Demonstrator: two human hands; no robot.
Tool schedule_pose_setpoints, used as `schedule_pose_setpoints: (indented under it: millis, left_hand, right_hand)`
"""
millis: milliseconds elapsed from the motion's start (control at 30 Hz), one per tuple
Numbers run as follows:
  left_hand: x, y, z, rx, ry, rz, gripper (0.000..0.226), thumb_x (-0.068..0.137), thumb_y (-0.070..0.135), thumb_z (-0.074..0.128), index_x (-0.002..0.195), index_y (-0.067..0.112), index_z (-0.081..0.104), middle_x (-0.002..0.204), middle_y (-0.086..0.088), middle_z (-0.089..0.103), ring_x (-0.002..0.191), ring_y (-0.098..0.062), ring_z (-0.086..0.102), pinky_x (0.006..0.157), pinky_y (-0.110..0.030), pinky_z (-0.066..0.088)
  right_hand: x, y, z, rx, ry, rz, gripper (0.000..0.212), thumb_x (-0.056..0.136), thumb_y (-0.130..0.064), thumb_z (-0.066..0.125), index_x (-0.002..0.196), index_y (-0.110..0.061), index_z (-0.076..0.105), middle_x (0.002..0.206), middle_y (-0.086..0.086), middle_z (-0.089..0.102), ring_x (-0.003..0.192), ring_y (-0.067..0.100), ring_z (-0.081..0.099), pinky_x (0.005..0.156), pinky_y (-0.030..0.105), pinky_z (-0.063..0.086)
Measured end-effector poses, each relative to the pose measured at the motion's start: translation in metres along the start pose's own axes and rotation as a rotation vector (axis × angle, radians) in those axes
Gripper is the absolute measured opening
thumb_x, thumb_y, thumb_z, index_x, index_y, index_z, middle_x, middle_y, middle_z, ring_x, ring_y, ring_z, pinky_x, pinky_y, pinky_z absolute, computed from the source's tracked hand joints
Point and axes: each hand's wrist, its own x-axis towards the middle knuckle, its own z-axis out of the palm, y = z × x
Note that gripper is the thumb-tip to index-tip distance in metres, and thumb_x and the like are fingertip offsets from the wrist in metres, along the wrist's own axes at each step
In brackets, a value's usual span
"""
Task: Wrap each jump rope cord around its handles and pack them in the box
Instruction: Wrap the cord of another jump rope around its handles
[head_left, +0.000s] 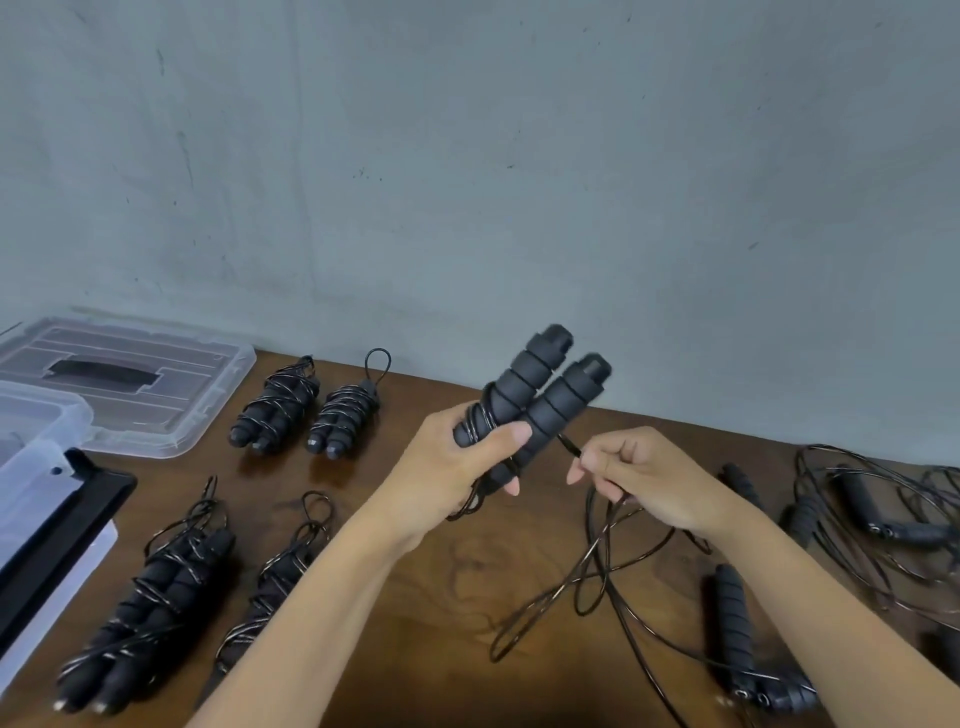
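Observation:
My left hand (457, 457) grips two black foam jump rope handles (540, 395) side by side, tilted up and to the right above the wooden table (415, 665). A few turns of thin black cord circle their lower end. My right hand (639, 478) pinches the cord (569, 447) just right of the handles. The rest of that cord (597, 577) hangs in loose loops onto the table below. Several wrapped ropes (280, 405) (150, 613) lie to the left. The clear plastic box (31, 431) stands at the far left edge.
The box's clear lid (140, 384) lies flat at the back left by the grey wall. Unwrapped ropes with loose cords (872, 499) and separate handles (732, 623) spread over the right side of the table.

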Motion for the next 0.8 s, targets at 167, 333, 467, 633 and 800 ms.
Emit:
schedule_pose_setpoints:
  millis: [167, 333, 467, 633, 800]
  left_hand:
    - [0.006, -0.013, 0.011, -0.132, 0.24, -0.065, 0.026, 0.101, 0.029, 0.067, 0.109, 0.004, 0.068, 0.07, -0.015, 0.069, 0.04, -0.007, 0.042, 0.043, -0.019, 0.032]
    - [0.012, -0.018, 0.017, -0.238, 0.372, -0.026, 0.022, 0.1, 0.026, 0.069, 0.112, 0.008, 0.068, 0.083, -0.015, 0.071, 0.05, -0.01, 0.061, 0.049, -0.016, 0.044]
    - [0.017, -0.017, 0.019, -0.314, 0.405, -0.043, 0.023, 0.102, 0.034, 0.067, 0.117, 0.018, 0.067, 0.081, -0.015, 0.072, 0.046, -0.009, 0.058, 0.044, -0.019, 0.039]
    - [0.02, -0.017, 0.009, -0.371, 0.485, -0.012, 0.026, 0.101, 0.032, 0.068, 0.12, 0.014, 0.065, 0.092, -0.024, 0.068, 0.038, -0.005, 0.05, 0.037, -0.016, 0.033]
    - [0.029, -0.031, -0.009, -0.221, 0.699, 0.077, 0.024, 0.099, 0.032, 0.072, 0.115, 0.017, 0.063, 0.092, -0.012, 0.072, 0.064, -0.018, 0.07, 0.05, -0.026, 0.048]
  right_hand:
    - [-0.012, -0.019, 0.014, -0.123, 0.03, -0.013, 0.026, 0.105, -0.038, 0.051, 0.096, -0.035, 0.075, 0.059, -0.01, 0.051, 0.063, 0.012, 0.055, 0.096, 0.033, 0.051]
    - [-0.024, -0.035, 0.02, -0.336, 0.103, 0.014, 0.021, 0.107, -0.033, 0.048, 0.111, -0.042, 0.066, 0.067, -0.015, 0.061, 0.073, 0.008, 0.065, 0.097, 0.039, 0.055]
    - [-0.029, -0.043, 0.022, -0.402, 0.123, 0.05, 0.022, 0.106, -0.029, 0.047, 0.113, -0.04, 0.065, 0.072, -0.022, 0.065, 0.073, 0.005, 0.065, 0.089, 0.036, 0.058]
    - [-0.031, -0.048, 0.016, -0.422, 0.137, 0.072, 0.022, 0.107, -0.031, 0.046, 0.103, -0.038, 0.066, 0.067, -0.017, 0.064, 0.067, 0.003, 0.061, 0.088, 0.03, 0.055]
    - [-0.033, -0.052, 0.004, -0.521, 0.13, 0.107, 0.022, 0.105, -0.036, 0.05, 0.092, -0.033, 0.068, 0.068, -0.008, 0.067, 0.061, 0.001, 0.06, 0.063, 0.022, 0.046]
